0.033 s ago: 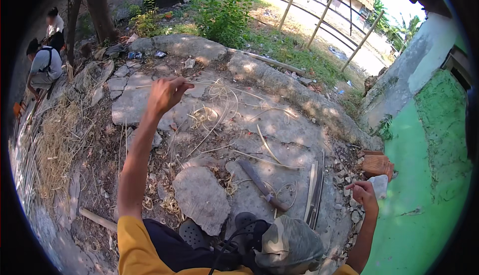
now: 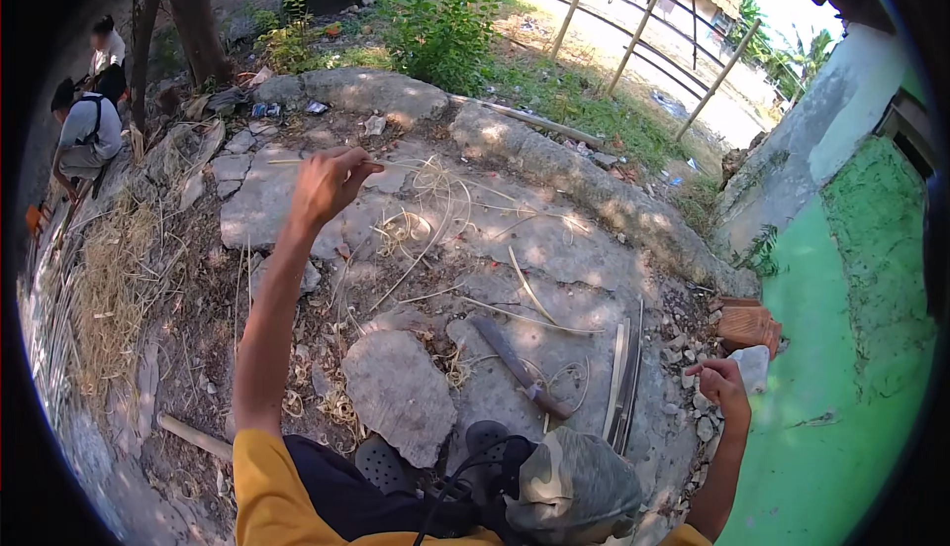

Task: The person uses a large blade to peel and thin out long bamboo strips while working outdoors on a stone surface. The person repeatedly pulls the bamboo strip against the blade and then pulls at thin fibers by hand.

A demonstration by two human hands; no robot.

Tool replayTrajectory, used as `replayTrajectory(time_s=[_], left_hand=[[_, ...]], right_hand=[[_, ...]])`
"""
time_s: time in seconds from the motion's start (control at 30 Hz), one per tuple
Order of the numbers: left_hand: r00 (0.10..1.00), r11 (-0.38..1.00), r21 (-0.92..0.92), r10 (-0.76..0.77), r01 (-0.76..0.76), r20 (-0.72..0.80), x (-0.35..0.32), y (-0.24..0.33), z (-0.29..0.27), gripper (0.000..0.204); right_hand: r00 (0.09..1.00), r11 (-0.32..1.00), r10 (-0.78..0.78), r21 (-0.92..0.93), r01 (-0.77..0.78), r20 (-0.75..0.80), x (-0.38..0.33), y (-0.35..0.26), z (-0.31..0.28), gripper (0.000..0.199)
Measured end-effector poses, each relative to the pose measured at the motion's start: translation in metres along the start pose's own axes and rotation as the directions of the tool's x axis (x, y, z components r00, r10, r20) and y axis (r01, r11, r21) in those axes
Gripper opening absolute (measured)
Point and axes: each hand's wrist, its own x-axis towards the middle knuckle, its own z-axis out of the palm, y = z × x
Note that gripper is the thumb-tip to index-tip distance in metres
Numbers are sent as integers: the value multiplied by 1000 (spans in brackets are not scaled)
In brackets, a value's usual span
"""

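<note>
My left hand point(image 2: 332, 188) is raised over the far left of the stone slab, its fingertips pinched on a thin pale strip point(image 2: 284, 162), probably split bamboo. One end pokes out to the left of the hand; the other side runs right toward a loose tangle of strips point(image 2: 433, 182). Near the green wall, my right hand point(image 2: 720, 388) hangs with its fingers curled and the index bent toward the left. Whatever it may hold is too small to make out. A machete point(image 2: 515, 363) with a dark blade and wooden handle lies between the hands, close to my feet.
Flat dark and pale slats point(image 2: 621, 383) lie right of the machete. A broad flat stone point(image 2: 401, 393) sits before my shoes. Curled shavings point(image 2: 401, 234) and a heap of fibres point(image 2: 124, 289) litter the ground. A terracotta block point(image 2: 747, 325) leans by the wall. Other people point(image 2: 89, 130) crouch far left.
</note>
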Motion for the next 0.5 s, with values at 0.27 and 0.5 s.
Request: replayTrajectory(time_s=[0.27, 0.5], left_hand=[[952, 990, -136, 13, 30, 305, 7, 15, -30, 21], [630, 945, -102, -125, 312, 766, -46, 71, -98, 40]], right_hand=[[996, 980, 73, -189, -64, 44, 11, 17, -22, 33], [994, 935, -14, -350, 52, 112, 58, -4, -82, 30]])
